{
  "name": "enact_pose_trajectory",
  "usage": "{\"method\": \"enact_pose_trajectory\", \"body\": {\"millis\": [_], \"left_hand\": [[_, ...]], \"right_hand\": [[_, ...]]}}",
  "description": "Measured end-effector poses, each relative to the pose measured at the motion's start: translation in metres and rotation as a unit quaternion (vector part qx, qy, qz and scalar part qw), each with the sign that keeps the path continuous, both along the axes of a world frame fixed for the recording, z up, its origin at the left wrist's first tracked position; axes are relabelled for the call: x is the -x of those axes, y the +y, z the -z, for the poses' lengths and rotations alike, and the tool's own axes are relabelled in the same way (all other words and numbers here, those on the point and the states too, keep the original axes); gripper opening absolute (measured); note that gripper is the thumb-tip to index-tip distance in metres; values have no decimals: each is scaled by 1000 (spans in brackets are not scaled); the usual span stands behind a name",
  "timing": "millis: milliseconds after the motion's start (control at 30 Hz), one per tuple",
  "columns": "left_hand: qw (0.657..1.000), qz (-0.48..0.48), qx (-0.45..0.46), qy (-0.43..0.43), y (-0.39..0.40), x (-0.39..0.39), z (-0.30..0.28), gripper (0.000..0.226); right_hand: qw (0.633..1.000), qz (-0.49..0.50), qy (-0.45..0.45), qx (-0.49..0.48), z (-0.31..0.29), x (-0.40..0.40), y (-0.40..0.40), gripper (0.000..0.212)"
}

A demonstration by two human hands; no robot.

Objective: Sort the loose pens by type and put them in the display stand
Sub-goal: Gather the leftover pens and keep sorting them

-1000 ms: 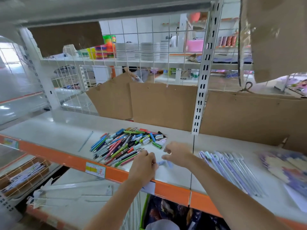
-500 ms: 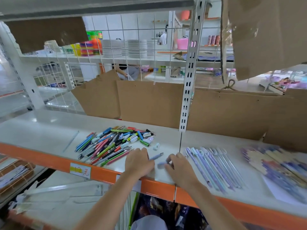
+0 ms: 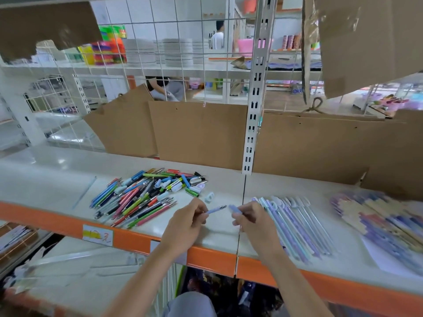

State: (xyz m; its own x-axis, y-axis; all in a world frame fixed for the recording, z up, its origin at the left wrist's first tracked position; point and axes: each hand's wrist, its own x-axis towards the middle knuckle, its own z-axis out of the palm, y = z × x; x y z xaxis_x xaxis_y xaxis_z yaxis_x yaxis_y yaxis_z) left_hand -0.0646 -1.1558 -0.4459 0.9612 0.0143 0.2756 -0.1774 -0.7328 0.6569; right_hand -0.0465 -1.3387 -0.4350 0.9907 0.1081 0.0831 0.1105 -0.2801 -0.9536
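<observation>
A white shop shelf (image 3: 57, 179) with an orange front edge fills the lower half of the frame. At centre left lies the pile of loose pens (image 3: 146, 195); at lower right, a sorted row of pale pens (image 3: 295, 227). In the lower centre the left hand (image 3: 185, 225) pinches a lilac pen (image 3: 216, 210), tip pointing right. The right hand (image 3: 254, 221) pinches its cap (image 3: 235, 209), just apart from the tip. I think it is best to keep both in one line and push the cap on straight, then lay the pen in the row.
</observation>
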Motion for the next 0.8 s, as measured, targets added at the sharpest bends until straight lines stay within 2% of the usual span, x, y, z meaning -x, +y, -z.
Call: {"method": "enact_pose_trajectory", "body": {"millis": [67,233,433,600,700,800], "left_hand": [[1000,4,7,-14,1,0,-1,7],[1000,17,14,-17,3,1,2,7],[999,25,19,-20,2,2,3,8],[999,24,3,-29,1,2,4,10],[999,22,4,-33,2,2,4,9],[999,25,13,-43,2,2,4,9]], "right_hand": [[1000,7,6,-20,0,0,-1,3],[999,7,3,-43,-1,1,-4,12],[999,-7,1,-50,-3,2,-2,13],[997,6,1,-83,-2,3,0,5],[999,2,2,-51,-3,5,0,4],[999,-1,-12,37,-2,5,1,9]]}}
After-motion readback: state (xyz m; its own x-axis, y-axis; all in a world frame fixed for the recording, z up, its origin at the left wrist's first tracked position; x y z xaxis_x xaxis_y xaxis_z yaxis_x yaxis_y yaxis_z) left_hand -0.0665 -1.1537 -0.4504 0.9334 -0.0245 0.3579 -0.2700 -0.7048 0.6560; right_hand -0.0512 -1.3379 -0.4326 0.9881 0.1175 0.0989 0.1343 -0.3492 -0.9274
